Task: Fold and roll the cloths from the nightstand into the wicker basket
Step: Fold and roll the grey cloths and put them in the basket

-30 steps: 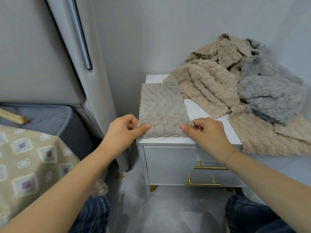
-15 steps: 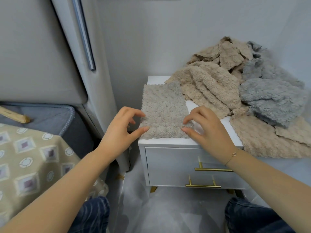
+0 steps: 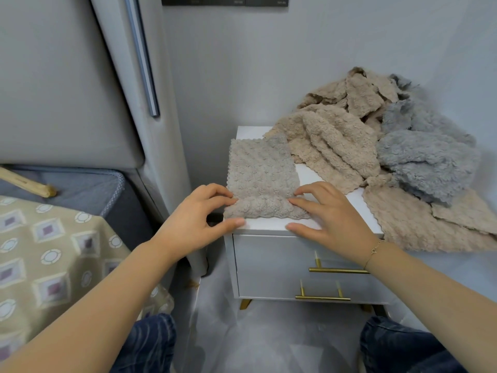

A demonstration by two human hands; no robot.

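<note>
Head view: a folded beige-grey cloth [image 3: 262,170] lies flat on the front left part of the white nightstand [image 3: 271,228], its long side running away from the person, so that the near edge can be turned over and rolled straight back toward the wall. That near edge is already curled into a first low roll [image 3: 265,208], lying across the cloth just behind the front lip of the nightstand.

The left hand [image 3: 200,220] and the right hand [image 3: 326,215] sit at the two ends of this roll, one at each side, which looks meant to keep the roll even and stop one end from running ahead. On each hand the fingers are bent, their tips touching the top of the roll, while the thumb lies stretched along the bare nightstand top in front of it; neither hand is wrapped round the cloth, they press and nudge it with the fingertips.

The cloths not yet done are heaped to the right and behind: a pile of tan cloths [image 3: 333,146], grey fluffy cloths [image 3: 427,160] on top of it, and one tan cloth [image 3: 419,224] spread flat at the near right, hanging past the nightstand's edge. Heaped aside like this, they leave the front left corner as working room.

The wicker basket is not in view. At the left are a bed with a patterned cover [image 3: 53,254] and a padded headboard [image 3: 53,90]
</note>
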